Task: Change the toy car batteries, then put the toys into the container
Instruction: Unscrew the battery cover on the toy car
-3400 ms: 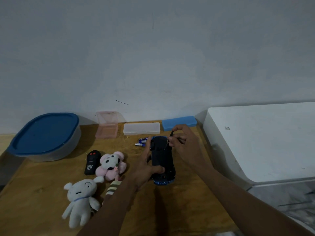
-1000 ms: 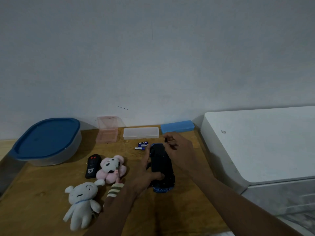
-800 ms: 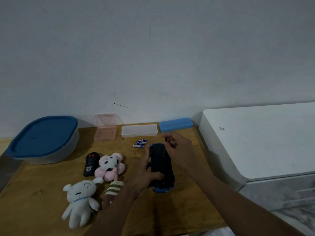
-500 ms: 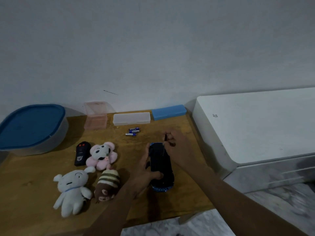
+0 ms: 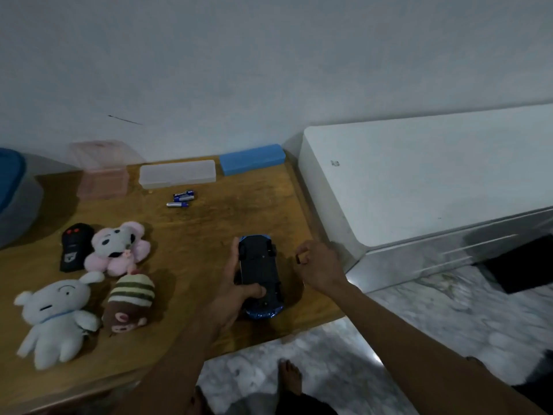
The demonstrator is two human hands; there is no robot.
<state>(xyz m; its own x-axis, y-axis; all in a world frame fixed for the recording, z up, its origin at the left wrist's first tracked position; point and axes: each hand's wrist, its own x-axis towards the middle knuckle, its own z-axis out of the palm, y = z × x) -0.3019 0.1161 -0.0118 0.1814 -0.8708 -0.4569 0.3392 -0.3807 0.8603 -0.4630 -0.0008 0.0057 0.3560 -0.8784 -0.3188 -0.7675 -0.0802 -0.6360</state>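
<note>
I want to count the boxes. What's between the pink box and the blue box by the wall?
The head view shows a frosted clear plastic case between the pink box and the blue box.

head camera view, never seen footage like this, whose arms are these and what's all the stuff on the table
No machine here: a person wears a camera on the head, looking down at their own arms; this is the only view. The left hand grips a toy car, underside up. The right hand pinches a small dark item, too small to identify. On the wooden table: loose batteries, three plush toys, a black remote, three small boxes and a blue-lidded container.
</note>
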